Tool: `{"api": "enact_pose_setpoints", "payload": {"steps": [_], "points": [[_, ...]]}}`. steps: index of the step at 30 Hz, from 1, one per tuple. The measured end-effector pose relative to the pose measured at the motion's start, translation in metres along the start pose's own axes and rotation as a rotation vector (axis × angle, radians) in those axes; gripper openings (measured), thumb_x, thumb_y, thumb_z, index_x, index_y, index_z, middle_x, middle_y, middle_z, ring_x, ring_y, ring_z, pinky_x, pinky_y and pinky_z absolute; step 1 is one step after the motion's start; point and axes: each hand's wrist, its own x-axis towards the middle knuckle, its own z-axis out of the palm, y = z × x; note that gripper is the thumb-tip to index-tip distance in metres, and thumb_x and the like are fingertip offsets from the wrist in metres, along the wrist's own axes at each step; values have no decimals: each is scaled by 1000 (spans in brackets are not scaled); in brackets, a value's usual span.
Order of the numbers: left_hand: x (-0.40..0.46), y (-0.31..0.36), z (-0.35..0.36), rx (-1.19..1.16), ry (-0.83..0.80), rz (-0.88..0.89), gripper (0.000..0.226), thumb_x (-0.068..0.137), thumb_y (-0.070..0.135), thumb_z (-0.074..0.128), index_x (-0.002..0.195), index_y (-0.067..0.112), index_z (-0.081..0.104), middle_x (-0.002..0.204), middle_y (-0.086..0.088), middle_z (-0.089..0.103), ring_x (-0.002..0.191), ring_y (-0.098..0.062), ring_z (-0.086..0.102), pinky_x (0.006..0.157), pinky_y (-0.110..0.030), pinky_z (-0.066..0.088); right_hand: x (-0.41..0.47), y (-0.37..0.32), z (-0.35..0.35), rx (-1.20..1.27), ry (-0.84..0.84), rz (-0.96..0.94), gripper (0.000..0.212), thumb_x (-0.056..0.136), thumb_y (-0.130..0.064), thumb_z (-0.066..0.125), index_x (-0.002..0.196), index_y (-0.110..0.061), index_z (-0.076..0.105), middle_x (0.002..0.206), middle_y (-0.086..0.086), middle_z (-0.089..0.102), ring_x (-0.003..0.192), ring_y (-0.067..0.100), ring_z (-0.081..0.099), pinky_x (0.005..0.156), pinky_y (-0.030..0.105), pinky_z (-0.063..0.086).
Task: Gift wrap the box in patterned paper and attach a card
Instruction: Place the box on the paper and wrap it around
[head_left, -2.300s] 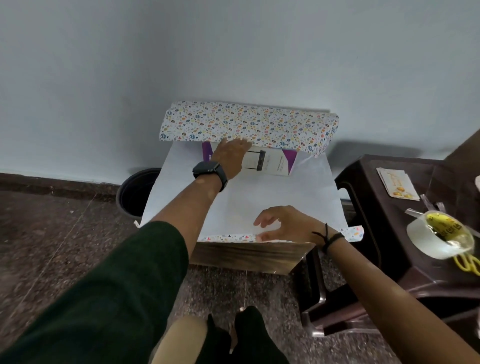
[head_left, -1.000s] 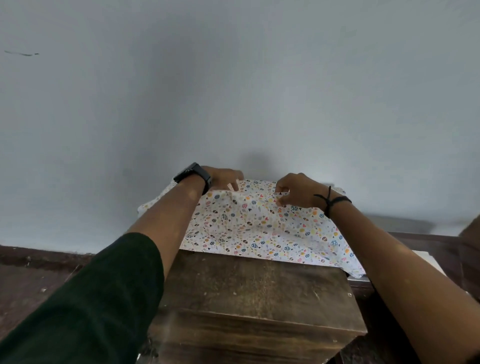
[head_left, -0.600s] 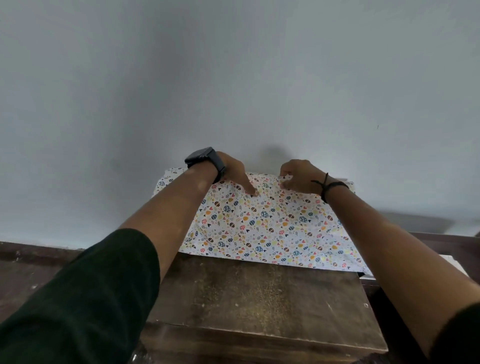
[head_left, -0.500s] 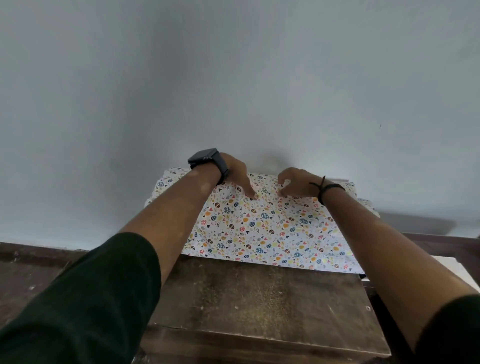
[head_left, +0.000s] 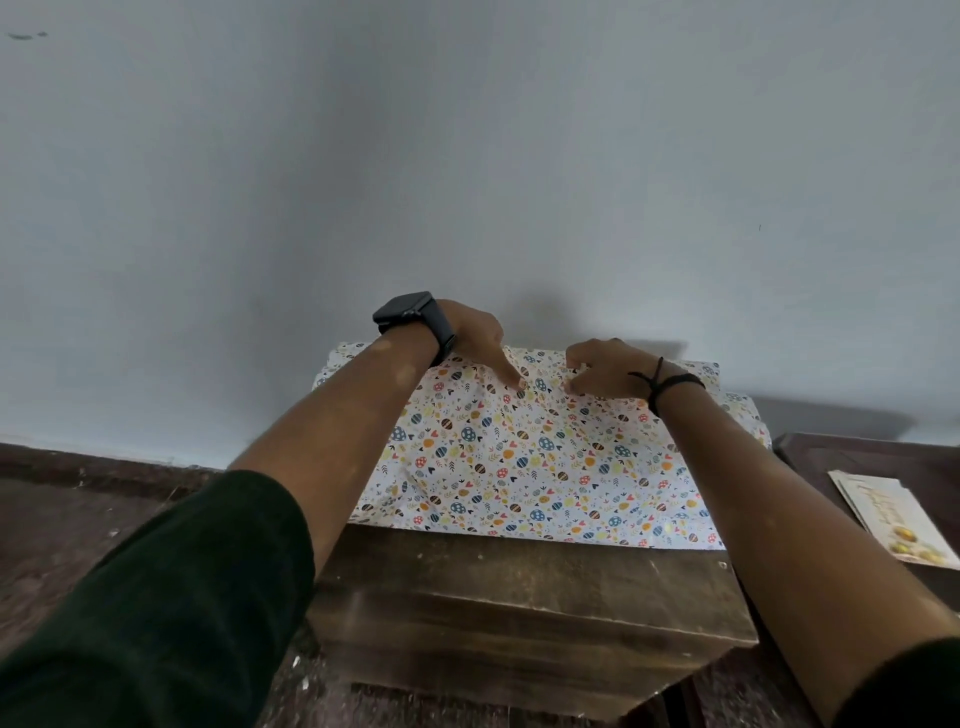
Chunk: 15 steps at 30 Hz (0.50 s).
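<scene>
While my left hand (head_left: 475, 338) presses one straight finger and my right hand (head_left: 605, 371) pinches the patterned paper (head_left: 530, 467) at frame centre, I judge a slip could skew the fold.

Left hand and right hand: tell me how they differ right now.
The left hand presses an extended finger onto the patterned wrapping paper; the right hand pinches it with curled fingers. The left wrist wears a black smartwatch, the right a black cord bracelet. Both work the paper's far fold.

the patterned paper (head_left: 545, 467), earlier open white-side up, now lies folded over the box under both hands.
</scene>
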Motion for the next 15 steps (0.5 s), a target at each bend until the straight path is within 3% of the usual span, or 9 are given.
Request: {"api": "enact_pose_setpoints", "payload": {"steps": [3,6,9,12,15], "points": [[-16,-1,6,-64,-9,22,55,78,64,60,76,15,35,65,1,32,54,-14,22,53,-25,20,-15,-4,2,-34,-10,-28,28,93,-25,52,110,-1,53,114,14,54,100,27,48,75,27,35],[-30,-1,15,-144,-18,22,52,77,60,65,74,17,36,64,2,36,55,-14,26,54,-25,24,-32,-9,2,-84,-35,-39,34,95,-29,50,117,-3,53,117,10,53,109,26,48,83,29,39],[-41,-1,23,-181,-16,22,49,77,56,67,76,16,38,67,3,39,58,-14,31,56,-24,28,-44,-12,4,-98,-49,-46,37,95,-31,51,113,1,55,108,11,56,98,24,49,76,28,37],[-51,-3,29,-225,-8,55,50,75,57,68,71,19,35,69,3,38,59,-13,30,57,-23,27,-50,-12,9,-106,-32,-72,37,93,-32,53,114,-2,56,117,11,57,106,25,50,87,34,44],[-60,-11,34,-345,-8,61,39,77,51,70,82,19,47,79,4,48,65,-9,42,59,-20,35,-53,-14,12,-133,-36,-81,36,94,-33,53,121,-10,53,125,8,53,114,24,47,92,36,43]]}}
